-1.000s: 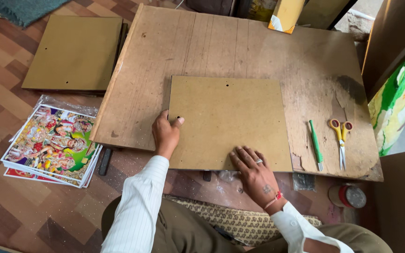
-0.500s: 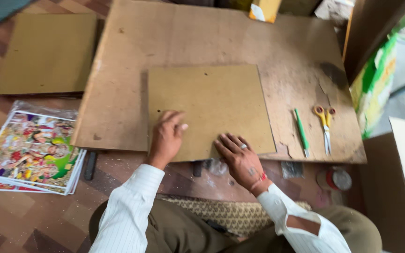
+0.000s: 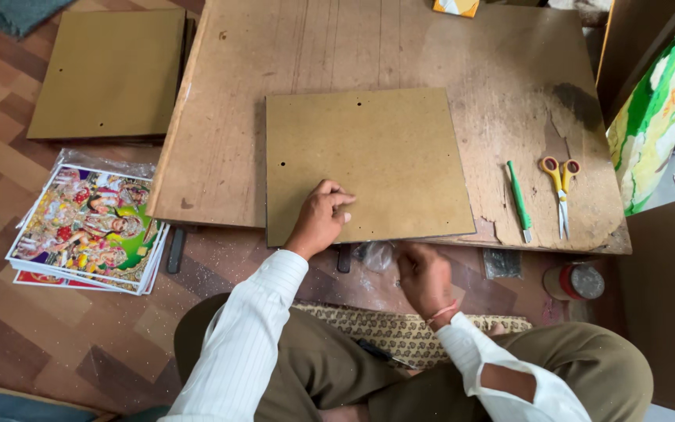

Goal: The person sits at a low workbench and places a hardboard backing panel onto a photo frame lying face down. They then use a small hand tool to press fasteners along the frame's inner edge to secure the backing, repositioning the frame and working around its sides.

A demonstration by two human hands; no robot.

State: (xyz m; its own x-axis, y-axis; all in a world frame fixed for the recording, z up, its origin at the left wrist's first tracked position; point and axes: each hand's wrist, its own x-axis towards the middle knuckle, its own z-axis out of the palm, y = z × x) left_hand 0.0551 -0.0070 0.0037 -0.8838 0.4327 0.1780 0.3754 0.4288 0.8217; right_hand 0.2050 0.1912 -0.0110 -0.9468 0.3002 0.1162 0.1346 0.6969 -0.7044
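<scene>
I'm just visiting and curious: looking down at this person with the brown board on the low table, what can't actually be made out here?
- Head view: right hand is turned away below the table edge; whether it holds anything is hidden.
- Underside of the brown board under the left hand: hidden.
- Orange box: cut off by the top edge.
- Stack of colourful prints: lower sheets covered by the top one.

A white long-sleeved shirt with fine, faint stripes is worn, its cuffs closed at both wrists. Olive-brown trousers are seen over the legs. A thin reddish thread or band is worn around the wrist of the right hand (image 3: 425, 277); nothing is worn on the left hand (image 3: 319, 219).
</scene>
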